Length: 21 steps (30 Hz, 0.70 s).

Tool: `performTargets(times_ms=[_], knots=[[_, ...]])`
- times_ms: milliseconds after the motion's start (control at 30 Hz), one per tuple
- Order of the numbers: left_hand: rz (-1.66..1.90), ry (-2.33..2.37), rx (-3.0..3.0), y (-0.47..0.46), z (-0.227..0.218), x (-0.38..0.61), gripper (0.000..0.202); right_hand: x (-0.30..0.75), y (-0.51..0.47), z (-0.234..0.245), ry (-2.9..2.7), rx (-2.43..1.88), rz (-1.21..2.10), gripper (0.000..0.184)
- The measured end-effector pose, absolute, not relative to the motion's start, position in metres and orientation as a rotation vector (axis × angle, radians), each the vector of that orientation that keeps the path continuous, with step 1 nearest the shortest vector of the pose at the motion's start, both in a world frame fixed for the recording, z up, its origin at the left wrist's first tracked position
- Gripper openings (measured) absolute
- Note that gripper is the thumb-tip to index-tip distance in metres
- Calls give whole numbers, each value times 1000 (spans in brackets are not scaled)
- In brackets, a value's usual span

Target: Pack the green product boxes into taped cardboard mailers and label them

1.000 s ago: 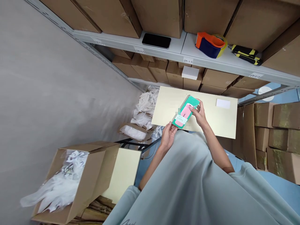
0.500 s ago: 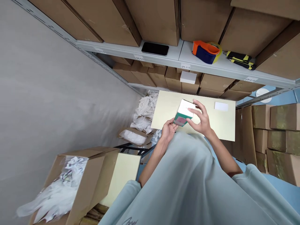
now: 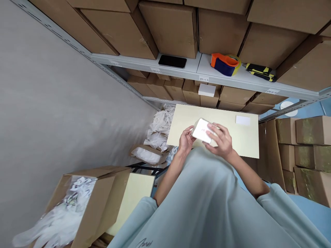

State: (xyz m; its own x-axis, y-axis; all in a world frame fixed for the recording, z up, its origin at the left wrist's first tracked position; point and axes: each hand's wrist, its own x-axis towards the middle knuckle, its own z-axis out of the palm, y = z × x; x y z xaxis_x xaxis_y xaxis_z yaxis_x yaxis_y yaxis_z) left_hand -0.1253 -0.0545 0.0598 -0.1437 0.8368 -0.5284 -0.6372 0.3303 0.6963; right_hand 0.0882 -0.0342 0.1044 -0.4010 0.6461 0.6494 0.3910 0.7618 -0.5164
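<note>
A small box (image 3: 202, 130) is held between my two hands, above the near edge of the cream tabletop (image 3: 219, 115). Its white face with faint print points up at me. My left hand (image 3: 186, 140) grips the box's left side, the fingers partly hidden behind it. My right hand (image 3: 221, 140) lies over the right side, fingers bent across the white face and thumb at the lower edge. A flat white box or card (image 3: 242, 120) lies on the tabletop to the right of my hands.
On the grey shelf (image 3: 192, 69) rest a black phone (image 3: 172, 61), an orange and blue tape dispenser (image 3: 224, 64) and black-yellow cutters (image 3: 260, 71). Cardboard boxes (image 3: 170, 29) fill the shelves. An open carton (image 3: 103, 196) with white scraps stands at lower left; stacked cartons (image 3: 312, 131) at right.
The box has been turned, so its green and pink side no longer shows and the white face is up. My right hand has closed in over it. The view has tilted slightly upward.
</note>
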Motion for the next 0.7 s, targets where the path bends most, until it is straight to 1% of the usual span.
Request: performTargets(times_ms=[100, 200, 267, 333, 400, 500, 567, 633, 700], knots=[[1308, 1179, 267, -71, 69, -122, 52, 94, -4, 114, -1732, -1011, 623, 56], [1334, 1285, 488, -84, 82, -122, 62, 99, 25, 110, -1390, -1167, 898, 50], [1324, 1370, 654, -87, 90, -125, 65, 101, 39, 100, -1239, -1236, 1049, 50], [1288, 1448, 802, -86, 97, -130, 62, 101, 45, 86, -1128, -1306, 1211, 53], [1291, 1522, 960, -81, 104, -136, 52, 97, 45, 73, -1018, -1383, 1403, 53], [1359, 1610, 1194, -66, 118, -141, 42, 82, 33, 60, -850, -1479, 1733, 44], [1352, 1619, 1280, -50, 126, -141, 40, 67, 19, 55, -744, -1518, 2022, 38], [1273, 1587, 1334, -30, 130, -141, 37, 51, 3, 51, -614, -1533, 2359, 49], [1155, 1571, 1380, -11, 129, -140, 28, 38, -12, 47, -462, -1528, 2616, 63]])
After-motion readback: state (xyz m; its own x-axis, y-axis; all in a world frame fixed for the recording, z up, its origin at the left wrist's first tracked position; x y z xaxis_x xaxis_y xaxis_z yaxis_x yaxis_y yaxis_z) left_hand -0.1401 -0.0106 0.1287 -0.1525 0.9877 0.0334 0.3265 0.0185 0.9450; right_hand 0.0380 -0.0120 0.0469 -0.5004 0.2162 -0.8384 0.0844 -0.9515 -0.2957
